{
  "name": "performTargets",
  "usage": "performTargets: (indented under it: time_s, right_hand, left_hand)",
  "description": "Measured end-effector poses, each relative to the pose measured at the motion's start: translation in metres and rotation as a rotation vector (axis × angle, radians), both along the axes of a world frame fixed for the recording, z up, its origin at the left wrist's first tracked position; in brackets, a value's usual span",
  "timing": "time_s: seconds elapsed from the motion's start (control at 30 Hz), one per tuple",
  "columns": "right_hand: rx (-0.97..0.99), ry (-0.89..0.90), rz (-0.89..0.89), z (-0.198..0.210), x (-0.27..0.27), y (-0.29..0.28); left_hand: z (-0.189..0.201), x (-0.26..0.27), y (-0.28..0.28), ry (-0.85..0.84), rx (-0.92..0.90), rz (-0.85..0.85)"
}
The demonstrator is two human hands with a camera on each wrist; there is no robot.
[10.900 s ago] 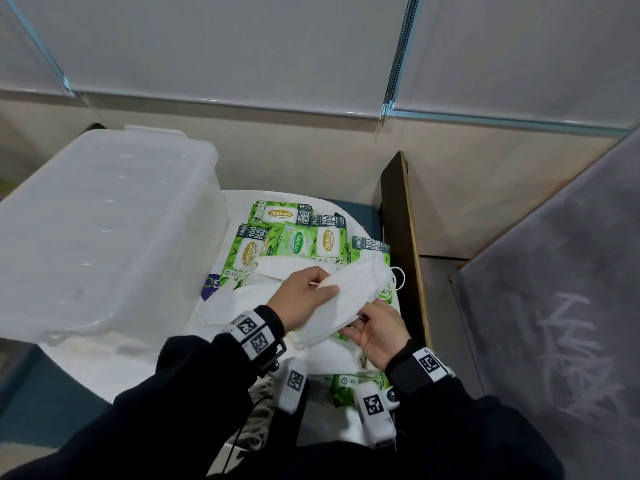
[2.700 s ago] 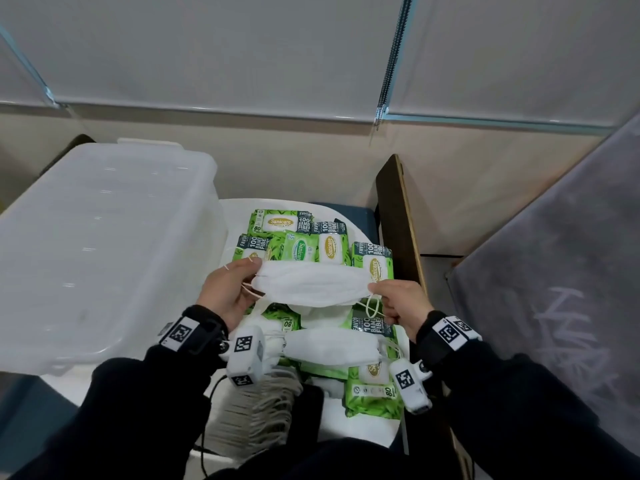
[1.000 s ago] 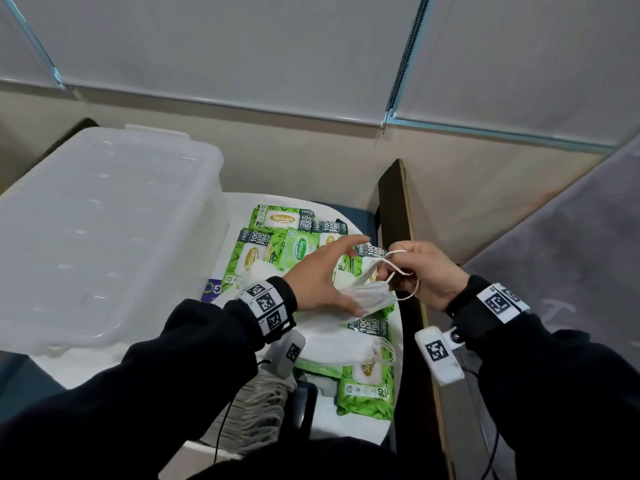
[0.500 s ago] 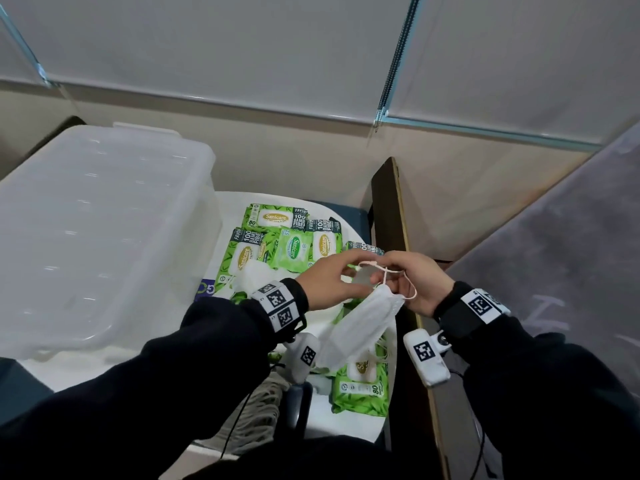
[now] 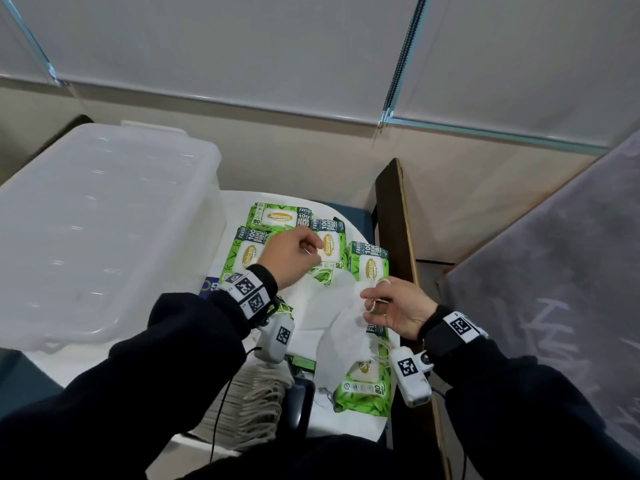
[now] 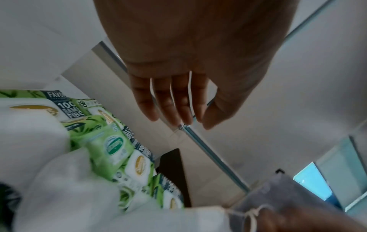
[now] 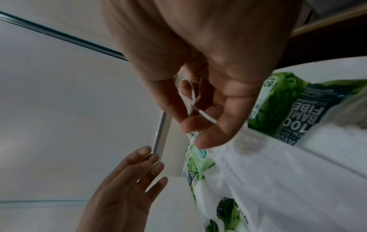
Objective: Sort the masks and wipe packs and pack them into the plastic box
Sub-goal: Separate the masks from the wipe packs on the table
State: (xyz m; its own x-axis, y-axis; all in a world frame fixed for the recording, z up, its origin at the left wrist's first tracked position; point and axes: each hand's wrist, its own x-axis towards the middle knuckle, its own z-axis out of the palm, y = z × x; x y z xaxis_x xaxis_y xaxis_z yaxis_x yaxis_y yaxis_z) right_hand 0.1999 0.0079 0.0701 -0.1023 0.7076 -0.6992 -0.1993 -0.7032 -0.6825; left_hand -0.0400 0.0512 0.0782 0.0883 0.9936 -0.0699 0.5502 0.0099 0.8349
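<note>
A white mask (image 5: 337, 327) hangs by its ear loop (image 7: 190, 100), which my right hand (image 5: 367, 303) pinches between thumb and fingers above the table's right side. The mask's body (image 7: 268, 172) droops over green wipe packs (image 5: 367, 268). My left hand (image 5: 304, 251) hovers above the wipe packs (image 5: 277, 216) further back with its fingers (image 6: 176, 106) straight and nothing in them. The left hand (image 7: 147, 166) is apart from the mask. More white masks (image 5: 308, 306) lie between the hands. The translucent plastic box (image 5: 104, 220) stands at the left with its lid on.
A small white round table (image 5: 346, 424) carries everything. A dark wooden board (image 5: 393, 220) stands on edge along its right side, with a grey panel (image 5: 554, 306) beyond. A stack of masks with hanging loops (image 5: 259, 393) sits at the front edge.
My left hand has let go of the mask and drawn back left over the wipe packs. My right hand has come down and nearer, still pinching the ear loop.
</note>
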Motion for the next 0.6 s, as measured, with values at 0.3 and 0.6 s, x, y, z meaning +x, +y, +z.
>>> performTargets:
  time_s: [0.3,0.6]
  right_hand:
    - [0.108,-0.020,0.269,0.018,-0.002,0.012]
    - [0.168,-0.802,0.665,0.006,0.029,0.020]
  left_hand:
    - [-0.044,0.027,0.001,0.253,-0.207,-0.452]
    - [-0.054,0.018,0.007,0.198,-0.209,-0.317]
